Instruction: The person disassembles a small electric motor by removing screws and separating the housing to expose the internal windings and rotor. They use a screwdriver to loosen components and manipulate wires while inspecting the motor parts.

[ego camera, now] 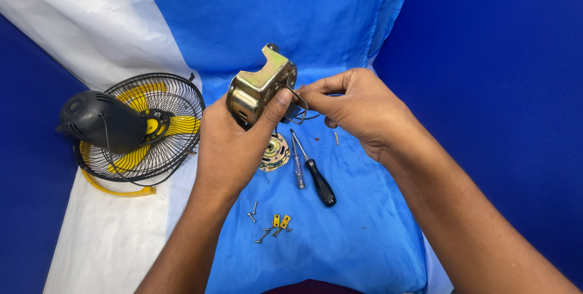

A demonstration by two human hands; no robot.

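Blue cloth (364, 227) is underneath; a brass bracket (258, 84) is gripped by the left hand (234, 142), its wire (302, 109) pinched rightward by the right hand (352, 102).

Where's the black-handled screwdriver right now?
In the head view the black-handled screwdriver lies on the blue cloth just below both hands, beside a clear-handled screwdriver and right of the round metal part.

Two hands are seen: left (228, 148) and right (355, 109). One brass-coloured housing (258, 84) is counted, one round plate (275, 151), one fan (139, 127), and two screwdrivers, one clear-handled (297, 163) and one black-handled (316, 175). Two yellow clips (280, 220) are counted, and about five screws (261, 227).
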